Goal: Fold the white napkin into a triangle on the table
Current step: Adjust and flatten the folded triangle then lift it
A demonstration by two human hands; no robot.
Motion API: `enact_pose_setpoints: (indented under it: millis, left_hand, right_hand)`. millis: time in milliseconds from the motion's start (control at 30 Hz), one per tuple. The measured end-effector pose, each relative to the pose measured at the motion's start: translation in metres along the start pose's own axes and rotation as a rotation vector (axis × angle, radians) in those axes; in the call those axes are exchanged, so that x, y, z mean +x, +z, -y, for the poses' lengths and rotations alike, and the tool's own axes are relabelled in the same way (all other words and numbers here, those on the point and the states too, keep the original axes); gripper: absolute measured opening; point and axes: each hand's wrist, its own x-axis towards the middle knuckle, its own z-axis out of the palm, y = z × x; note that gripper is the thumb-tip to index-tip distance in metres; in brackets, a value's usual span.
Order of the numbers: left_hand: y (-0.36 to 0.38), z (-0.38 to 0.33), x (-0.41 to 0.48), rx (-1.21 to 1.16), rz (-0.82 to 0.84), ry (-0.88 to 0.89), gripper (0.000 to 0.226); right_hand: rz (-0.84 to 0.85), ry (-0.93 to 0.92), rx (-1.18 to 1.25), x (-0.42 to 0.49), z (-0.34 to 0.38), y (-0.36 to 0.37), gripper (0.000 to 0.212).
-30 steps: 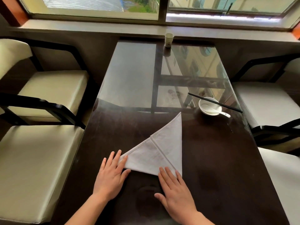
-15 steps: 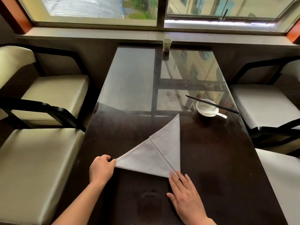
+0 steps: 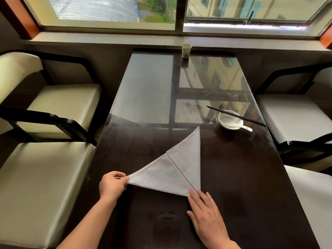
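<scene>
The white napkin [image 3: 177, 168] lies flat as a triangle on the dark glass-topped table [image 3: 242, 186], with a crease running from its long upper edge down to the near right corner. My left hand [image 3: 112, 186] pinches the napkin's left corner between thumb and curled fingers. My right hand [image 3: 206, 212] lies flat on the table with straight fingers, and its fingertips press the near right corner of the napkin.
A white bowl [image 3: 230, 121] with a white spoon stands at the right, black chopsticks [image 3: 235, 115] laid across its rim. A paper cup [image 3: 186, 50] is at the table's far end. Cream chairs [image 3: 43, 186] flank both sides.
My left hand went from lying flat on the napkin's left corner to pinching it and drew it out leftward. My right hand slid back to the near right corner.
</scene>
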Motion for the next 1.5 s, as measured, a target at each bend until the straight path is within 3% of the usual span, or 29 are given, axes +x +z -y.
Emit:
enact_pose_setpoints:
  millis: [233,600,833,1000,1133,1200,1333,1500]
  left_hand:
    - [0.005,0.003,0.002,-0.211,0.024,-0.053,0.015]
    - [-0.007,-0.002,-0.008,-0.31,0.044,-0.045,0.015]
    - [-0.026,-0.014,-0.019,-0.43,0.096,-0.036,0.017]
    - [-0.035,-0.024,-0.024,-0.525,0.117,-0.059,0.018]
    - [-0.038,-0.03,-0.025,-0.571,0.147,-0.058,0.02]
    - [-0.04,-0.032,-0.024,-0.584,0.16,-0.057,0.021]
    - [-0.041,-0.033,-0.025,-0.571,0.136,-0.001,0.022]
    - [-0.038,-0.043,-0.031,-0.492,0.046,0.215,0.025]
  right_hand:
    - [-0.079,0.023,0.024,0.014,-0.003,-0.007,0.035]
    - [-0.076,0.116,0.011,0.039,0.004,-0.007,0.035]
    - [-0.161,0.019,-0.022,0.054,0.005,0.001,0.024]
    - [-0.147,-0.009,0.026,0.054,0.011,0.006,0.037]
    - [-0.265,-0.016,0.049,0.055,0.016,0.013,0.008]
    - [-0.307,-0.018,0.062,0.054,0.015,0.014,0.009]
    - [-0.329,-0.029,0.082,0.05,0.014,0.013,0.011]
    - [-0.301,-0.027,0.156,0.041,0.022,0.006,0.005]
